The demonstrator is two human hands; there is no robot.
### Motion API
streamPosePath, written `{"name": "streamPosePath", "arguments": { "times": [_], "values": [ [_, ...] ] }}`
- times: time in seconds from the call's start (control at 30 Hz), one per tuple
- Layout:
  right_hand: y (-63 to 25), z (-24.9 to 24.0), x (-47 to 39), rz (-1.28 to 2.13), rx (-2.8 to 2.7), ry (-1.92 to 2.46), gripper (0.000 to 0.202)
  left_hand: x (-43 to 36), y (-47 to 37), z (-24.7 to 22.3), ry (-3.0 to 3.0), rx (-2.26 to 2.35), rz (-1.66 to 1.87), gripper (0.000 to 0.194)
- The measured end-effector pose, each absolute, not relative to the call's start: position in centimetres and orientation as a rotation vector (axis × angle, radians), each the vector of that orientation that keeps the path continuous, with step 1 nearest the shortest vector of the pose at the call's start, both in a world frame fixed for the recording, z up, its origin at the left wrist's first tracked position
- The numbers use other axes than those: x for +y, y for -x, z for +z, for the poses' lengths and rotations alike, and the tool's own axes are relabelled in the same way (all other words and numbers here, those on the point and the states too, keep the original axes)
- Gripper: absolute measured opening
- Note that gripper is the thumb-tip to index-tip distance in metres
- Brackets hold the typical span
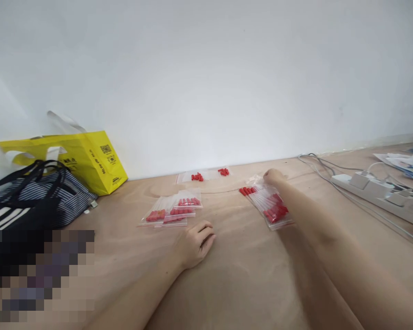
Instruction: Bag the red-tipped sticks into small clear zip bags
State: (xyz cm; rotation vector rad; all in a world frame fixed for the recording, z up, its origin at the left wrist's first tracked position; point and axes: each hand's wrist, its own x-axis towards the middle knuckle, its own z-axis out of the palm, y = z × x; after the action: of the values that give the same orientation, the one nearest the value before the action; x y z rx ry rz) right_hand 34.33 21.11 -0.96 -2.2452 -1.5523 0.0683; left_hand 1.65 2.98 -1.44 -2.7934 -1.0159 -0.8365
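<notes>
My left hand [195,244] rests on the table with its fingers loosely curled, and nothing shows in it. Just beyond it lie overlapping clear zip bags [179,211] with red pieces inside. My right hand [274,177] reaches forward, fingers bent down at some clear plastic [255,180]; what it grips, if anything, is too small to make out. Nearer than that hand is a fanned stack of bags [273,211] with red pieces, beside a few red pieces [247,191]. Further back lie two small groups of red pieces [197,177] [223,172] on clear bags.
A yellow bag [92,160] and a dark striped bag [72,195] stand at the left. On the right are a white power strip [382,192] with cables and some papers [404,164]. A white wall [206,82] rises behind the wooden table [241,284].
</notes>
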Motion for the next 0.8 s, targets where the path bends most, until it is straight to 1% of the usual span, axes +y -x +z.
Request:
{"name": "streamPosePath", "arguments": {
  "times": [0.1, 0.13, 0.2, 0.3, 0.37, 0.4, 0.43, 0.47, 0.53, 0.57, 0.6, 0.63, 0.73, 0.8],
  "values": [
    [-33.4, 0.6, 20.2, -0.046, -1.52, 2.099, 0.021, 3.0, -1.6, -1.4, 2.816, -1.031, -0.836, 0.012],
    [-32.6, 1.3, 19.7, -0.076, -1.531, 1.974, 0.023, 3.1, -1.6, -1.5, 2.808, -1.036, -0.858, 0.011],
    [-30.5, 2.4, 18.0, -0.071, -1.568, 1.512, 0.02, 3.3, -1.7, -1.5, 2.748, -1.072, -0.941, 0.018],
    [-26.5, 2.6, 13.7, 0.103, -1.663, 0.952, 0.012, 3.6, -1.7, -1.6, 2.521, -1.234, -1.171, 0.048],
    [-24.3, 1.9, 10.1, 0.25, -1.773, 0.742, 0.007, 3.7, -1.6, -1.6, 2.326, -1.333, -1.346, 0.07],
    [-23.5, 1.3, 8.4, 0.328, -1.901, 0.663, 0.005, 3.7, -1.4, -1.6, 2.267, -1.339, -1.399, 0.077],
    [-23.0, 0.8, 7.0, 0.415, -2.03, 0.59, 0.005, 3.7, -1.3, -1.5, 2.269, -1.308, -1.406, 0.078],
    [-22.8, 0.4, 5.9, 0.51, -2.164, 0.523, 0.008, 3.7, -1.1, -1.5, 2.34, -1.246, -1.359, 0.072],
    [-23.3, -0.2, 5.2, 0.633, -2.369, 0.462, 0.011, 3.6, -0.8, -1.4, 2.614, -1.067, -1.133, 0.045],
    [-23.9, -0.4, 5.7, 0.634, -2.412, 0.511, 0.012, 3.5, -0.8, -1.4, 2.755, -0.99, -1.003, 0.032],
    [-24.6, -0.4, 6.5, 0.591, -2.407, 0.636, 0.013, 3.4, -0.8, -1.4, 2.869, -0.943, -0.896, 0.026],
    [-25.5, -0.4, 7.7, 0.501, -2.342, 0.832, 0.015, 3.3, -0.9, -1.5, 2.943, -0.933, -0.832, 0.024],
    [-28.2, -0.4, 11.7, 0.162, -1.878, 1.8, 0.021, 3.0, -1.4, -1.6, 3.002, -0.998, -0.815, 0.024],
    [-29.5, -0.8, 13.9, 0.102, -1.751, 1.972, 0.03, 2.8, -1.6, -1.6, 2.993, -1.036, -0.823, 0.024]
  ]
}}
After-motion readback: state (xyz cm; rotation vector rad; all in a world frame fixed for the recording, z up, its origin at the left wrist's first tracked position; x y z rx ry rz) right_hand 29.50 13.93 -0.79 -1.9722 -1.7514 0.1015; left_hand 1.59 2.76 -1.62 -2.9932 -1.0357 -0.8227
